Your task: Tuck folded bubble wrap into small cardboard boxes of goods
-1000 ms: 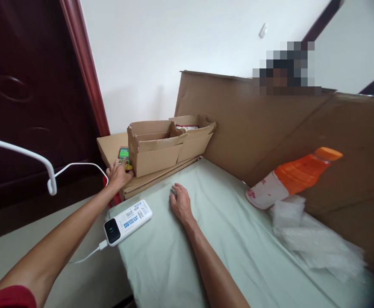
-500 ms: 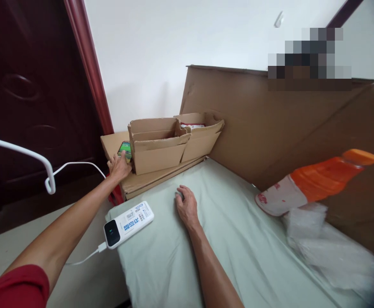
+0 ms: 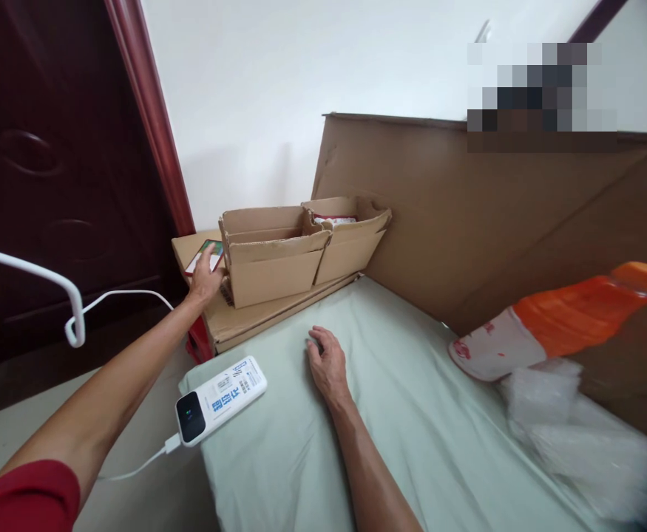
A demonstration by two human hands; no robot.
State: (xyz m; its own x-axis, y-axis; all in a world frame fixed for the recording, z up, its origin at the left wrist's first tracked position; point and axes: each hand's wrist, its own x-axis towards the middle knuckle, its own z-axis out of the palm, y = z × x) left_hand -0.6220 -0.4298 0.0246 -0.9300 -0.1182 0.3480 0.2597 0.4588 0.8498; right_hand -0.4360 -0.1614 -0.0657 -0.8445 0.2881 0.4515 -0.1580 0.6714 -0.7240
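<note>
My left hand [image 3: 206, 282] reaches to the far left end of the cardboard. It grips a flat, red-edged card [image 3: 201, 260] with a green and white face. One digit lies across the top; the other fingers are mostly hidden. Just right of this hand stands a cardboard box [image 3: 276, 273] with an open top. Beside it, a second cardboard box [image 3: 350, 251] has red and white items [image 3: 334, 219] inside. My right hand [image 3: 328, 362] rests on the pale green cloth [image 3: 412, 414], empty, its fingers loosely curled and the thumb apart.
A white power bank [image 3: 220, 403] with a plugged-in cable [image 3: 140, 462] lies at the cloth's left edge. To the right are an orange-capped bottle [image 3: 556, 314] and clear plastic wrapping [image 3: 589, 443]. Tall cardboard [image 3: 412, 192] stands behind. A white curved bar [image 3: 40, 270] juts in from the left.
By the left hand, the green face seen earlier has given way to a red-edged green and white card, slightly farther left. My right hand stays on the cloth. The view has shifted slightly.
</note>
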